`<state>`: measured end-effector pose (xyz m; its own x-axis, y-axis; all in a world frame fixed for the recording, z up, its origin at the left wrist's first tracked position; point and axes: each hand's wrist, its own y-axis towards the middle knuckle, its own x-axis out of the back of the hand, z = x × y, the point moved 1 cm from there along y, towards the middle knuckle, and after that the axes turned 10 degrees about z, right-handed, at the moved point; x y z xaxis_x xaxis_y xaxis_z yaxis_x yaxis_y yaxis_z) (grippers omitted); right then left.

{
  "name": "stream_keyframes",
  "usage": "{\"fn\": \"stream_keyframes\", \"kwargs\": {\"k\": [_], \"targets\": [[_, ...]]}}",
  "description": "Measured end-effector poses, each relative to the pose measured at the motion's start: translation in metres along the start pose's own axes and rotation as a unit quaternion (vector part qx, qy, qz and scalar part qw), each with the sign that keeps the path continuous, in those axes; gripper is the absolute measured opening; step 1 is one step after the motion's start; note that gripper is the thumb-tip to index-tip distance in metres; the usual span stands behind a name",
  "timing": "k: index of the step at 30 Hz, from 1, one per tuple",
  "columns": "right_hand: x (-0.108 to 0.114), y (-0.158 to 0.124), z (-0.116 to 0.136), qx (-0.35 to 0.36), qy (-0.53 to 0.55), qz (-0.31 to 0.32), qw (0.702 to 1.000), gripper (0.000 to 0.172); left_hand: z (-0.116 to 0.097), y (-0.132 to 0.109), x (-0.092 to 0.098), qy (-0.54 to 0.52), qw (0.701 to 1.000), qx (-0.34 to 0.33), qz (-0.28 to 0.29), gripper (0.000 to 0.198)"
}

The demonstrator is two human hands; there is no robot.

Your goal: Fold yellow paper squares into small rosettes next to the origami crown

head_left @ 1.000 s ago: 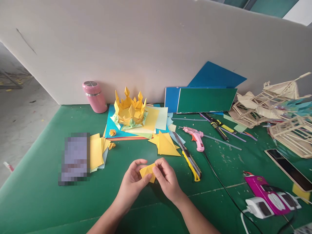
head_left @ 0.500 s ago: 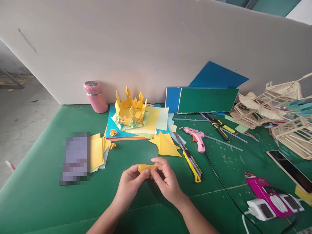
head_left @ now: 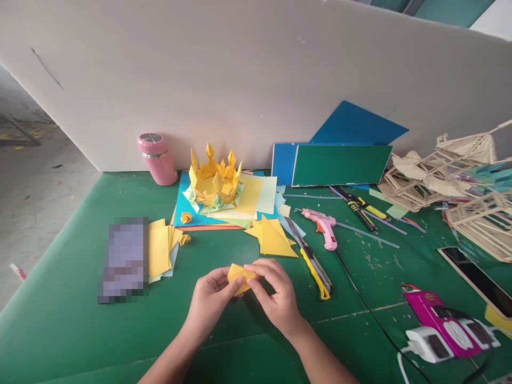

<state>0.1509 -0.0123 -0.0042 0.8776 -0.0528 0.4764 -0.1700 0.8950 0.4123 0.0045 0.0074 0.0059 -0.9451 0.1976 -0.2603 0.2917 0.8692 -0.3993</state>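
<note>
Between my two hands is a small folded piece of yellow paper (head_left: pixel 237 273), held above the green table. My left hand (head_left: pixel 210 301) pinches its left side, thumb on the near face. My right hand (head_left: pixel 277 296) grips the right side between thumb and fingertips, partly covering it. Beyond my hands lie folded yellow paper triangles (head_left: pixel 275 239). A yellow folded-paper crown (head_left: pixel 216 184) with pale green pieces round its base stands farther back on coloured sheets. Two small yellow paper roses, one on the blue sheet (head_left: pixel 186 217) and one on the table (head_left: pixel 184 239), sit left of my hands.
Right of my hands lie a yellow utility knife (head_left: pixel 316 272) and a pink glue gun (head_left: pixel 324 226) with a trailing cord. Farther right are a phone (head_left: pixel 476 280), a magenta power strip (head_left: pixel 448 322) and wooden stick models (head_left: pixel 480 208). A pink flask (head_left: pixel 157 160) stands back left.
The yellow paper has tilted so that more of its face shows. My right fingers have shifted left and down onto its top edge; my left hand keeps its pinch.
</note>
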Motion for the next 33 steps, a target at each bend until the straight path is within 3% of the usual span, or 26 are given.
{"fn": "stream_keyframes", "kwargs": {"k": [4, 11, 22, 33], "targets": [[0.0002, -0.0004, -0.0011, 0.004, -0.008, -0.006, 1.0, 0.023, 0.0009, -0.0001, 0.0013, 0.001, 1.0, 0.001, 0.025, 0.035], [0.0007, 0.0015, -0.0003, 0.008, 0.008, 0.01, 1.0, 0.025, 0.0009, 0.0, 0.0023, 0.017, 1.0, -0.009, 0.017, 0.037], [-0.0015, 0.0011, -0.0025, -0.082, 0.112, 0.003, 0.99, 0.01, -0.0034, -0.0005, -0.0016, 0.018, 1.0, -0.022, 0.013, 0.036], [-0.0011, 0.0011, -0.0009, -0.049, 0.079, 0.021, 0.995, 0.009, 0.0016, 0.0006, 0.002, -0.004, 1.0, -0.019, 0.024, 0.032]]}}
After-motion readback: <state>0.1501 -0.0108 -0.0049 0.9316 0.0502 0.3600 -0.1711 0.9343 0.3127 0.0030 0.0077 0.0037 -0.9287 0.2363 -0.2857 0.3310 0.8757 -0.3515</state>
